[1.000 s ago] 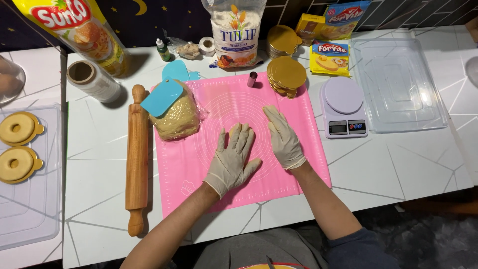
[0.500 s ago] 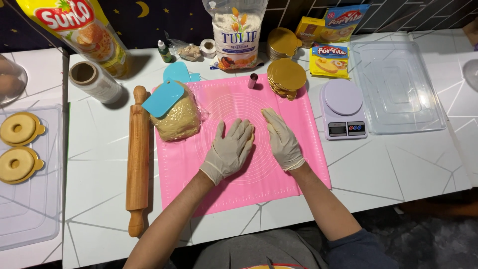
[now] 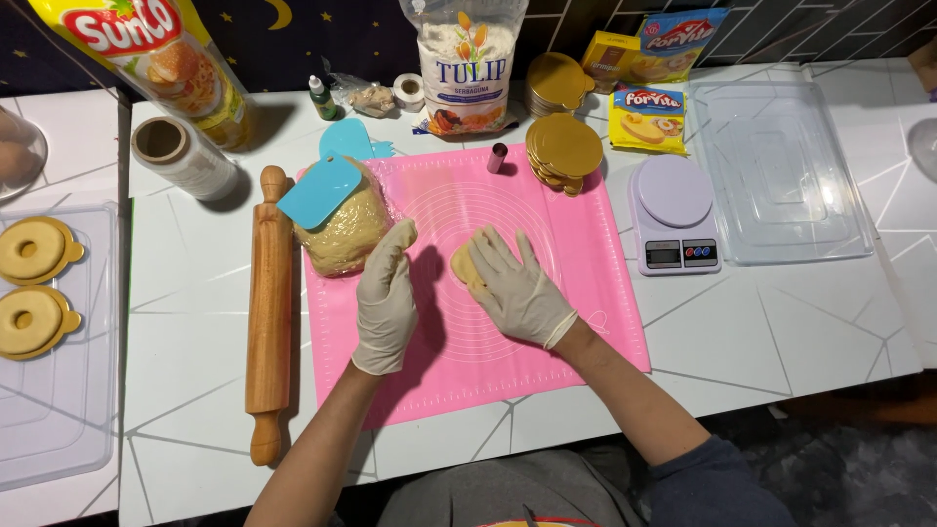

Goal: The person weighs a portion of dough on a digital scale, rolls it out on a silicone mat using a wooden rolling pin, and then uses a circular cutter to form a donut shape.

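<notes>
Your right hand (image 3: 517,288) lies flat, fingers spread, on a small dough piece (image 3: 465,263) mid-mat (image 3: 586,322) | left hand (image 3: 386,298) open, edge-on beside it | wrapped dough lump (image 3: 342,229) far-left remains unshaped | two rings (image 3: 29,283) finished.

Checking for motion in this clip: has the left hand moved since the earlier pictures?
Yes. The left hand has left the middle of the pink mat and shifted toward the rolling pin and wrapped dough, turned on edge.

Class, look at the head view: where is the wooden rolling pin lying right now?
The wooden rolling pin lies lengthwise on the white table, just left of the pink mat, beside the left hand.
</notes>
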